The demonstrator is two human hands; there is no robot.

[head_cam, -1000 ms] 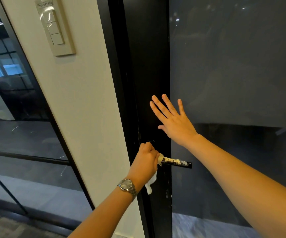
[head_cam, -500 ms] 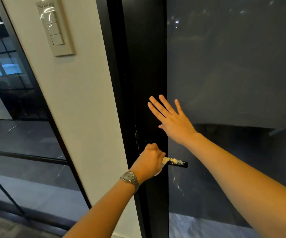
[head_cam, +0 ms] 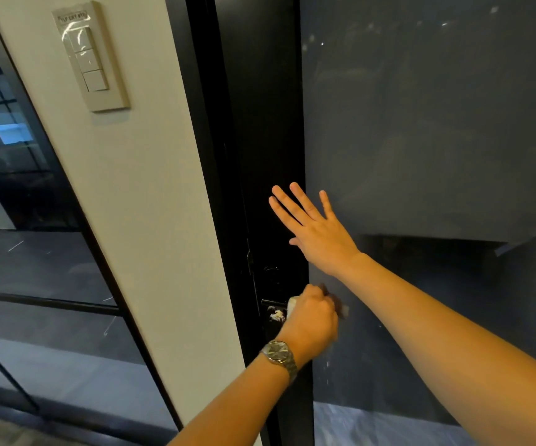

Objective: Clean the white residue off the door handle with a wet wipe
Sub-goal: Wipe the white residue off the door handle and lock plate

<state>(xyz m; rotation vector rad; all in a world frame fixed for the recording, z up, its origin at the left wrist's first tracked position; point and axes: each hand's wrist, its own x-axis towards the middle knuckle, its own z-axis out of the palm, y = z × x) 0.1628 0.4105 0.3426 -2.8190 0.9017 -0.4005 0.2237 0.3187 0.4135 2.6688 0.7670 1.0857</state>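
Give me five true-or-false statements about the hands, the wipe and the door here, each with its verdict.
1. The left hand holds the wet wipe at the door handle. True.
2. The right hand is curled into a fist. False: it lies flat with fingers spread against the door.
3. The wristwatch is on the right wrist. False: it is on the left wrist.
4. White residue shows just left of the wipe. True.
5. The switch panel is mounted on the door. False: it is on the pale wall left of the door.
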